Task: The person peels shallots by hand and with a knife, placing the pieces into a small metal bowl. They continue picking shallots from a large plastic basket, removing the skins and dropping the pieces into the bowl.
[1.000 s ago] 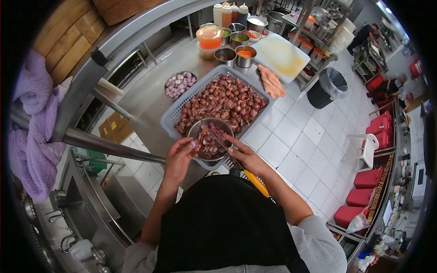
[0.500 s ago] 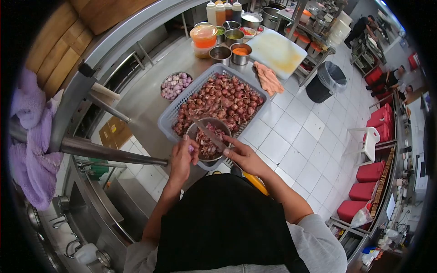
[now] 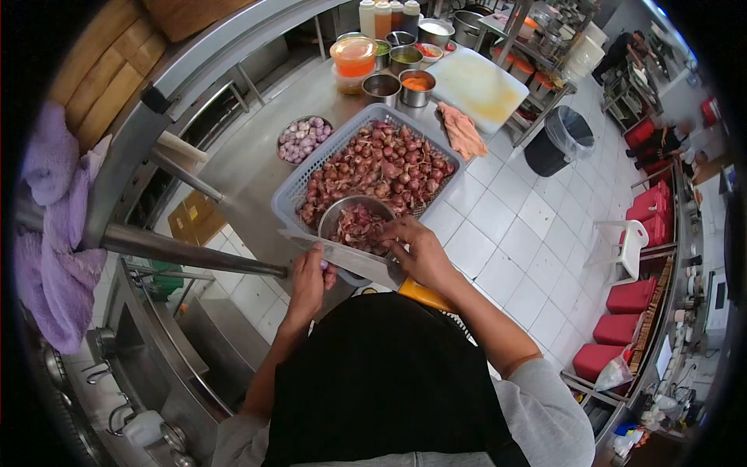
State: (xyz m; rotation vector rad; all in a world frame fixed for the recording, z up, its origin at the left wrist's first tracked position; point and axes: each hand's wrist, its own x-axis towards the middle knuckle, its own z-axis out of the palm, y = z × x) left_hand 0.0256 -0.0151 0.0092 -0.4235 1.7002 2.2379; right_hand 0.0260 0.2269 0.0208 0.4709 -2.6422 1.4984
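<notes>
Firmly, the right hand (image 3: 421, 254) gripped the knife (image 3: 342, 256); left hand (image 3: 307, 285) fingers pinched a shallot (image 3: 324, 266), bowl (image 3: 342, 208) at 12 o'clock.

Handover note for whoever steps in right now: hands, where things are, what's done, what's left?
Left hand: closed on a small purple shallot.
Right hand: holds the yellow-handled steel knife, blade lying across toward the left hand.
Round steel bowl of peelings sits in the grey plastic basket.
Done: peeled shallots in the small steel dish.
Left: basket nearly full of red unpeeled shallots.
</notes>
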